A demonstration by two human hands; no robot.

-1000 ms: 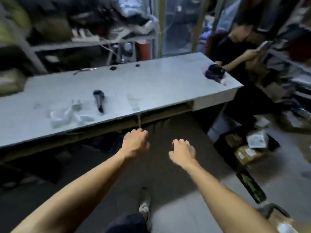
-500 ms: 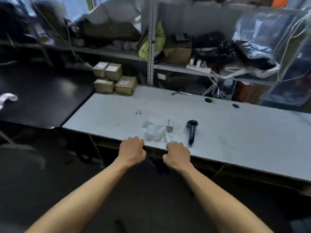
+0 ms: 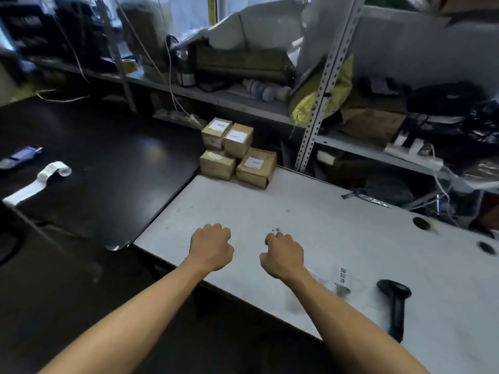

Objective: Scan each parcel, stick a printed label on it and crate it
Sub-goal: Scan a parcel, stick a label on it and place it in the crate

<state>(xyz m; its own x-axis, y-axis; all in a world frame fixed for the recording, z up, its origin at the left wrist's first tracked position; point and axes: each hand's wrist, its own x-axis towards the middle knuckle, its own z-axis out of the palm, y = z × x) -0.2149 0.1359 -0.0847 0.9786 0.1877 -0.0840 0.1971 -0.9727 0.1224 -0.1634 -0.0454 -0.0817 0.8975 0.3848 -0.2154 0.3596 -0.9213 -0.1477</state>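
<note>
Several small cardboard parcels [image 3: 237, 153] with white labels are stacked at the far left corner of the white table [image 3: 310, 225]. A black handheld scanner [image 3: 394, 303] lies on the table at the right, near my right forearm. A strip of white printed labels [image 3: 40, 182] curls on the dark table [image 3: 113, 179] to the left. My left hand [image 3: 210, 247] and my right hand [image 3: 283, 255] hover over the white table's near edge, both with fingers curled under and holding nothing, well short of the parcels.
A small paper tag with printed characters [image 3: 343, 279] lies beside my right forearm. A handheld device [image 3: 19, 156] rests on the dark table at the far left. Metal shelving [image 3: 321, 103] crammed with bags, boxes and cables runs behind both tables.
My view has swung left along the white table and moved closer. The stacked parcels now sit ahead of my hands, and the scanner has slid to the right. Both hands stay curled and hold nothing.
</note>
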